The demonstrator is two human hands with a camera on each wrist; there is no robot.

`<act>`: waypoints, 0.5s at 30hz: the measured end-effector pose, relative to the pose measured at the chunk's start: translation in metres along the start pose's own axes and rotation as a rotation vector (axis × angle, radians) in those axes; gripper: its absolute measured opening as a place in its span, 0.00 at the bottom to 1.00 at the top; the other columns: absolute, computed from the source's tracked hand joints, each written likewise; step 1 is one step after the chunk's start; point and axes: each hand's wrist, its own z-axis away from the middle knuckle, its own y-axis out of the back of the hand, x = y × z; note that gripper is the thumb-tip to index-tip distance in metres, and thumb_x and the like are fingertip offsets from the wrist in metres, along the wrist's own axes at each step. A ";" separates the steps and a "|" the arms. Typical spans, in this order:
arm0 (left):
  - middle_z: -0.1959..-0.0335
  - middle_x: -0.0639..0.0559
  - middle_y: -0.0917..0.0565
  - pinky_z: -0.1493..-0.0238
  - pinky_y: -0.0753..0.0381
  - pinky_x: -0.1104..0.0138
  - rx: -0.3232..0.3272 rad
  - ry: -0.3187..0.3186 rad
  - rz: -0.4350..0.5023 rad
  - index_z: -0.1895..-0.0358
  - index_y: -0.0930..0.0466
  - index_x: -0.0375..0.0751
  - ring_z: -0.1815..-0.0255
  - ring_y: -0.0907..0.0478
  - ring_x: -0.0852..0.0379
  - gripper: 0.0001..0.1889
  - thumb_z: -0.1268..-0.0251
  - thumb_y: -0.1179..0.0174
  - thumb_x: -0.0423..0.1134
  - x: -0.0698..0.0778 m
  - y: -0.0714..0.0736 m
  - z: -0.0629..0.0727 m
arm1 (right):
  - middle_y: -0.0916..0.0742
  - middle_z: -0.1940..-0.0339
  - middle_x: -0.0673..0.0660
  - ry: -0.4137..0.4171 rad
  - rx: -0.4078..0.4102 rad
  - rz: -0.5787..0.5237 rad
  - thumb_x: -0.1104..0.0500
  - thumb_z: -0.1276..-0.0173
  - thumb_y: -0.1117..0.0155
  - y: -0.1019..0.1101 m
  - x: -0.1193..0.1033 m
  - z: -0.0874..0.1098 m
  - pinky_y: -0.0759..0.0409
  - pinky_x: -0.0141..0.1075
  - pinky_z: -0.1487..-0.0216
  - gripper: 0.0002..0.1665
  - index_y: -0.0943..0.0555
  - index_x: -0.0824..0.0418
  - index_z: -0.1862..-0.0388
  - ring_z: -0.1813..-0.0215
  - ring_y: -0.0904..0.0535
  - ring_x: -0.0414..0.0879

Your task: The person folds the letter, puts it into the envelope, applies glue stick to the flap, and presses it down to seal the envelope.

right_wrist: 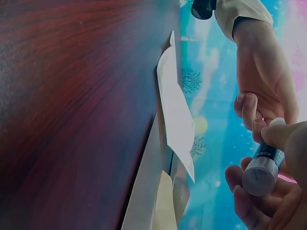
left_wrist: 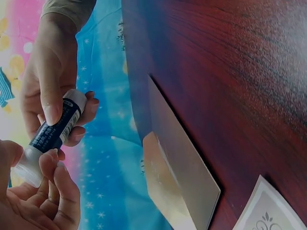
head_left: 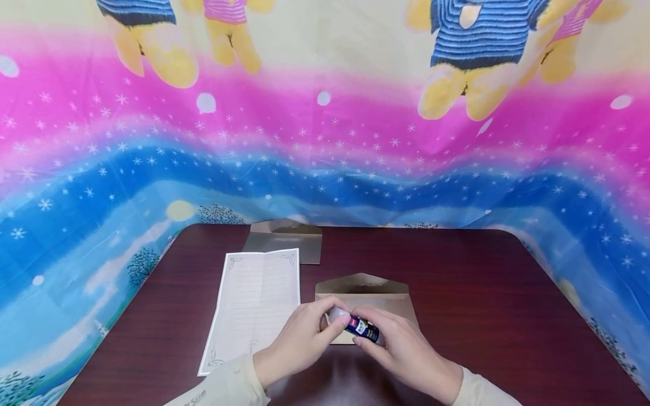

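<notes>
**Holds a glue stick [head_left: 361, 328] in both hands above the counter [head_left: 482, 293]**

Grips the pale cap end with the left hand [head_left: 297, 341], with fingers and thumb curled round it. Grips the opposite end with the right hand [head_left: 406, 349], with fingers and thumb likewise closed about the dark blue label. Keeps the tube slanting, clear of the counter, over the near envelope [head_left: 368, 300]. Shows print and a barcode on the label in the left wrist view.

Has that brown envelope lying just below the hands, with its flap opened toward the far edge. Has ruled letter paper [head_left: 259, 310] to the left, creased, with scrollwork in the corners. Has a second envelope [head_left: 286, 241] farther back, also with flap opened, partly covered by the top of the paper. Wears pale sleeves [head_left: 223, 383], with lettering on the left one. Faces a cloth backdrop [head_left: 325, 146], printed with snowflakes and yellow figures in striped tops.
</notes>
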 end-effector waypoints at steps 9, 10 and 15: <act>0.71 0.60 0.21 0.76 0.28 0.75 -0.028 0.024 0.107 0.49 0.19 0.50 0.79 0.30 0.72 0.09 0.27 0.39 0.45 -0.003 -0.003 -0.003 | 0.12 0.60 0.41 -0.096 -0.030 0.037 0.54 0.36 0.26 0.010 0.006 0.000 0.26 0.23 0.71 0.18 0.18 0.49 0.47 0.69 0.27 0.25; 0.69 0.59 0.19 0.76 0.27 0.75 -0.030 0.018 0.112 0.48 0.20 0.49 0.78 0.29 0.72 0.10 0.27 0.39 0.44 -0.004 -0.003 -0.003 | 0.13 0.61 0.41 -0.107 -0.035 0.038 0.54 0.36 0.26 0.011 0.007 0.000 0.27 0.23 0.72 0.18 0.18 0.48 0.48 0.71 0.28 0.25; 0.60 0.51 0.13 0.75 0.24 0.74 -0.014 -0.005 0.123 0.46 0.20 0.44 0.76 0.26 0.72 0.12 0.28 0.38 0.42 -0.008 -0.004 -0.006 | 0.13 0.64 0.41 -0.146 -0.049 0.059 0.51 0.36 0.26 0.014 0.011 0.002 0.29 0.23 0.74 0.17 0.18 0.47 0.49 0.74 0.31 0.24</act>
